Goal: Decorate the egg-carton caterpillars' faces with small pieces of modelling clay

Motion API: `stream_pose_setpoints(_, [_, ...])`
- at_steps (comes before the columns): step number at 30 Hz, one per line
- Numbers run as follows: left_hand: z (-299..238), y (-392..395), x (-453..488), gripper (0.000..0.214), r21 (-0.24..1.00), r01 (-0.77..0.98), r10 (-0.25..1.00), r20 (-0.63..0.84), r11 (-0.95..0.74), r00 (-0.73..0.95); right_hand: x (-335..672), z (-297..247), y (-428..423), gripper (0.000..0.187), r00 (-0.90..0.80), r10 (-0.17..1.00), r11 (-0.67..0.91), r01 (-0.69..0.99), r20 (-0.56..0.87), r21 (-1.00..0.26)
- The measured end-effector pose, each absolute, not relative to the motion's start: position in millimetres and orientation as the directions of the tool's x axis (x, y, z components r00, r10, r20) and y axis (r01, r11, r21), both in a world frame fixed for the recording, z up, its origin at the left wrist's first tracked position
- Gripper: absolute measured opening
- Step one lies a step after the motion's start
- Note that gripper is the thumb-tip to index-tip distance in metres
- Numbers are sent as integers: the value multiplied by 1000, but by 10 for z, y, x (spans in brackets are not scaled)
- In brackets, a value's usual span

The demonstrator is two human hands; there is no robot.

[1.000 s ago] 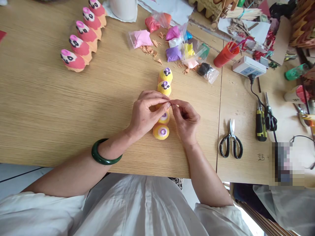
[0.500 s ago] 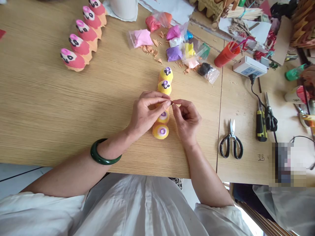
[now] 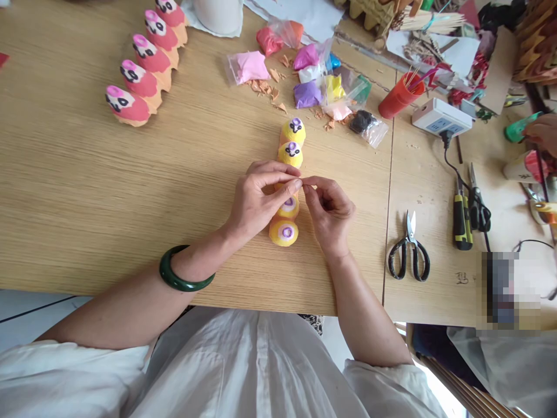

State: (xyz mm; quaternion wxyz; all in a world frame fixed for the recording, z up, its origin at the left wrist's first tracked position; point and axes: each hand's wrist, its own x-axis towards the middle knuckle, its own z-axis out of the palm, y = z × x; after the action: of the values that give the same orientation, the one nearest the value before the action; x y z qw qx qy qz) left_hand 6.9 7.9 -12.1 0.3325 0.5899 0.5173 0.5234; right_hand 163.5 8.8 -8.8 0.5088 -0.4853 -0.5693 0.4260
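Observation:
My left hand [image 3: 263, 194] reaches over a yellow-painted egg-carton strip [image 3: 284, 241], its thumb and fingers pinched together. My right hand [image 3: 329, 206] is closed in a pinch at the strip's right side, and both hands' fingertips meet. A tiny dark bit shows between them, too small to name surely. The two far cups of the strip bear purple rings and black eyes and mouths on white patches. The two near cups have only purple rings on pale patches. My left hand hides the middle of the strip.
A red-painted egg-carton strip [image 3: 143, 81] with faces stands at the far left. Bags of coloured clay [image 3: 307, 94] and orange scraps lie ahead. Scissors [image 3: 409, 249], a red cup [image 3: 401, 96] and a power strip [image 3: 441, 118] are to the right. Another person's hand [image 3: 542, 132] shows at the right edge.
My fingertips have shifted slightly and the dark bit between them shows less. At the right edge, another person's hand has come in by the green cup.

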Motion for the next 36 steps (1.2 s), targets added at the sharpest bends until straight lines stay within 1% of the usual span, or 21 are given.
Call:
stream_pose_setpoints(4, [-128,80,65,12,932,261,953,286,-252,-99,1644,-62,86,13,-9,995,104,68,103,-992])
stream_pose_setpoints(8, [-130,73,66,10,930,246,941,312,-273,-134,1642,-46,106,26,0,1000,5,-25,5,-1000])
stream_pose_setpoints(11, [-160,76,71,11,941,208,938,305,-269,-165,1634,-45,130,38,-49,994,-104,-87,-100,-991])
stream_pose_setpoints(13, [-183,81,78,13,954,175,947,274,-245,-167,1629,-42,142,42,-96,982,-176,-128,-165,-976])
stream_pose_setpoints(15, [-191,82,86,15,961,161,956,249,-224,-157,1627,-34,150,44,-124,972,-218,-158,-199,-963])
stream_pose_setpoints(17, [-176,77,89,18,955,180,954,261,-234,-146,1628,-25,152,43,-130,969,-228,-168,-208,-959])
stream_pose_setpoints(23, [-102,57,65,24,877,319,909,406,-359,-95,1631,-13,142,44,-126,972,-221,-172,-201,-960])
stream_pose_setpoints(28, [-152,74,48,16,777,402,830,554,-485,-70,1626,-27,138,44,-130,976,-198,-181,-177,-963])
stream_pose_setpoints(29, [-156,74,50,16,777,408,834,548,-479,-67,1626,-30,139,44,-125,977,-192,-177,-172,-965])
stream_pose_setpoints(33, [-116,57,59,25,829,411,894,443,-380,-68,1627,-36,144,46,-110,981,-177,-165,-160,-970])
stream_pose_setpoints(36, [-88,53,49,24,807,433,878,474,-403,-66,1631,-36,152,45,-109,981,-180,-193,-161,-965])
